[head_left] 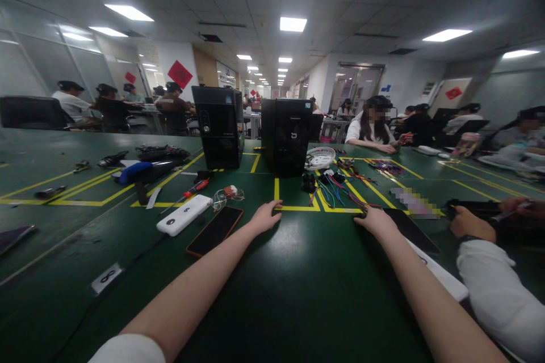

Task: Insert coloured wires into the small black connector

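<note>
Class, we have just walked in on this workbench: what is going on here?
A person rests both bare hands flat on a green table. The left hand lies empty beside a dark phone and a white power bank. The right hand touches a black tablet. Two black computer towers stand beyond, near loose coloured wires.
</note>
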`<state>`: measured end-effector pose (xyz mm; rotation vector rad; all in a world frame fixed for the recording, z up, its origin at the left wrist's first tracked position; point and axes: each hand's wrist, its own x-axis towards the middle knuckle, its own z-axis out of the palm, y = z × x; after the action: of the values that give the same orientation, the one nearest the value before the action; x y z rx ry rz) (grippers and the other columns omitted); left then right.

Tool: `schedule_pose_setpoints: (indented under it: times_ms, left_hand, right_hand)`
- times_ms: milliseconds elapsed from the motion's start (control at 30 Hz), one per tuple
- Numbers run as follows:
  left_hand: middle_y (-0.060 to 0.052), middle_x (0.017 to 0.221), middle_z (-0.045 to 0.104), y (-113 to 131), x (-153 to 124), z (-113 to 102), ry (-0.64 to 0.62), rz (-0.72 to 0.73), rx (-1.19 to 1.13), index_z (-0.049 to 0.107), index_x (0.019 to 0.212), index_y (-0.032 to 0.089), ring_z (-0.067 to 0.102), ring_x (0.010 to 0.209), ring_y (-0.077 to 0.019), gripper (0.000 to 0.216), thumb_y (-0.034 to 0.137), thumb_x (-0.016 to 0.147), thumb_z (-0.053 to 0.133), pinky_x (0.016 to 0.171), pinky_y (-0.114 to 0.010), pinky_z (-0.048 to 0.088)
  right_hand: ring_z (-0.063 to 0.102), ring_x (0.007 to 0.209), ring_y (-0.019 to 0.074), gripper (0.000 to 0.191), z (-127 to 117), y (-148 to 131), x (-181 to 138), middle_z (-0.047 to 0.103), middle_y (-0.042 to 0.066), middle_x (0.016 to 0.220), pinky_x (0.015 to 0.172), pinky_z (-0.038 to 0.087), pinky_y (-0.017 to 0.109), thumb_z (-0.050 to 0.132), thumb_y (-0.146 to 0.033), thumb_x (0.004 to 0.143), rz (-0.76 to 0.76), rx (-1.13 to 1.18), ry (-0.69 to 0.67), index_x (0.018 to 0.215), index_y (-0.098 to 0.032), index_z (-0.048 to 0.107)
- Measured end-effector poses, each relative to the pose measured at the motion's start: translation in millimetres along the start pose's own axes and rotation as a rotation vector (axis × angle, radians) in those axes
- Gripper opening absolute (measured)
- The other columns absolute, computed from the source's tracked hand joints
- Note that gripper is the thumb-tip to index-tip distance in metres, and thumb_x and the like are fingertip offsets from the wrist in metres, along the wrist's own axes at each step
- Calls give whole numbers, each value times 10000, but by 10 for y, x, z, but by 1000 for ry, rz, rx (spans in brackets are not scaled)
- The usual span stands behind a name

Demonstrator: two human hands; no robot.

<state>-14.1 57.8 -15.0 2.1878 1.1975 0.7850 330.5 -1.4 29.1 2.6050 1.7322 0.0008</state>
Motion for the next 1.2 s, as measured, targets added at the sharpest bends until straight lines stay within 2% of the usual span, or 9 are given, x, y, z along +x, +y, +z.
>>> schedule_pose_setpoints:
  times_ms: [100, 200, 267, 400, 633, 833, 1200]
  left_hand:
    - [-47, 1166, 610, -34, 12, 20, -1, 5, -1, 470, 1252, 193, 519, 1124, -206, 472, 229, 783, 512, 997, -333, 371]
    - [-37, 1165, 610, -39, 16, 24, -2, 3, 13, 475, 1248, 200, 517, 1124, -205, 468, 231, 783, 512, 999, -326, 368]
    - [-36, 1167, 609, -35, 15, 20, -2, -1, 25, 483, 1240, 199, 514, 1126, -205, 458, 234, 785, 513, 999, -321, 367]
    - [-40, 1181, 599, -10, 2, -6, -23, -16, 25, 485, 1240, 205, 507, 1135, -200, 446, 252, 797, 514, 992, -318, 368]
    - [-61, 1206, 581, 66, -32, -52, -43, -23, 15, 501, 1231, 187, 504, 1139, -213, 432, 263, 806, 505, 988, -335, 371]
    - [-59, 1209, 578, 61, -18, -47, -45, -27, 34, 530, 1204, 188, 510, 1133, -215, 408, 263, 803, 508, 985, -332, 379]
    - [-50, 1173, 598, -36, 24, 5, -30, 7, 64, 584, 1137, 190, 524, 1102, -207, 350, 257, 803, 502, 981, -322, 384]
  right_hand:
    - [615, 896, 275, 470, -1, 84, 75, 650, 180, 963, 711, 460, 327, 439, -489, 810, 5, 34, -16, 975, -94, 634]
    - [616, 902, 243, 423, -55, 206, 138, 650, 173, 984, 731, 453, 302, 339, -366, 879, 28, 82, 52, 1033, -91, 621]
    - [609, 927, 225, 378, -96, 273, 157, 648, 157, 1011, 758, 446, 282, 358, -300, 872, -21, 123, 114, 1070, -105, 613]
    - [591, 963, 216, 367, -143, 308, 131, 646, 129, 1040, 783, 437, 262, 406, -290, 848, -124, 205, 176, 1113, -128, 601]
    - [611, 736, 168, 318, -190, 219, 36, 680, 72, 804, 604, 397, 223, 393, -178, 832, -133, 204, 27, 1069, -132, 600]
    - [598, 885, 205, 281, -154, 180, 49, 664, 96, 978, 694, 403, 241, 473, -175, 782, -165, 64, 75, 1000, -153, 649]
    - [598, 914, 228, 323, -185, 110, 8, 660, 119, 984, 751, 424, 270, 476, -149, 744, -194, -14, 68, 1005, -131, 665]
